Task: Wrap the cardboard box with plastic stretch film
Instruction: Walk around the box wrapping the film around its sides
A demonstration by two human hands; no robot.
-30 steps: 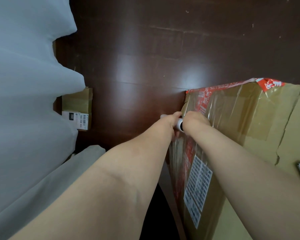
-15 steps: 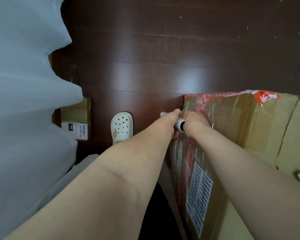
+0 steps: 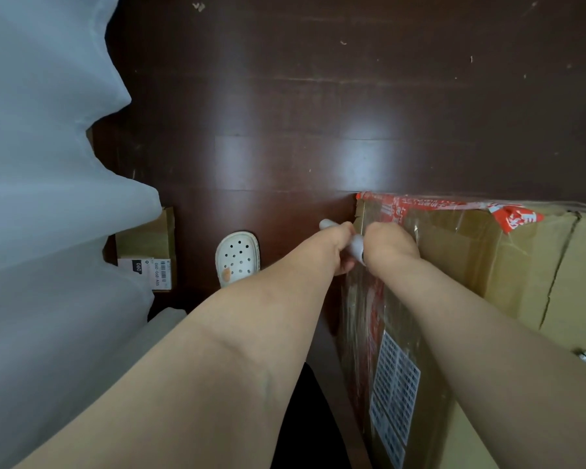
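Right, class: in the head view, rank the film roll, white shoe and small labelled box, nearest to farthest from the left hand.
1. Film roll: gripped by the left hand.
2. White shoe: to its left.
3. Small labelled box: farther left, beside the curtain.

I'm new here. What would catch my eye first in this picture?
In the middle, the left hand and right hand grip a white film roll at the corner of a big cardboard box with red tape, at lower right. A white clog sits on the dark floor left of the hands, and a pale curtain fills the left side.
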